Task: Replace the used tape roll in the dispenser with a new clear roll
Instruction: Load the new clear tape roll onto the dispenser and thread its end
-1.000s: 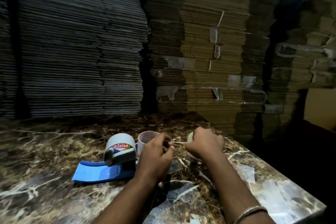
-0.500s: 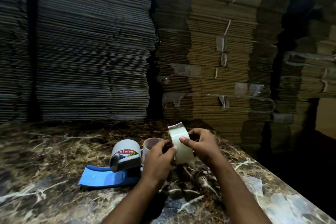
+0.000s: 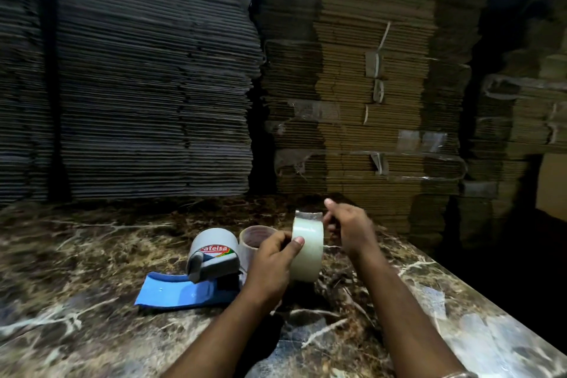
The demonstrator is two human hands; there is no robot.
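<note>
Marble, dark brown with pale veins, forms the countertop [image 3: 92, 270] that carries everything. Clear tape roll [image 3: 307, 250] held upright on edge above the countertop, roughly mid-width and toward the far edge, tread facing the camera. Left hand [image 3: 273, 267] clamps the roll from its left side, thumb pressed on the outer face, fingers behind and hidden. Right hand [image 3: 348, 228] sits just beside the roll's upper right, fingers curled, index raised; it seems to pinch the loose tape end [image 3: 308, 215] that sticks up crumpled at the top of the roll, but motion blur makes the contact unclear. Tape dispenser [image 3: 211, 259] lies on the countertop left of the hands: grey round housing with a red, green and yellow label, and a blue flat handle [image 3: 184, 290] stretched toward the left. Brown cardboard core [image 3: 254, 238], open end up, stands touching the dispenser's right side, just behind the left hand. Stacks of flattened cardboard [image 3: 368, 101] rise behind the far edge, grey-toned on the left, tan on the right, some bound with strapping and clear tape. A bangle [image 3: 457, 374] shows on the right wrist at the bottom edge of the frame.
</note>
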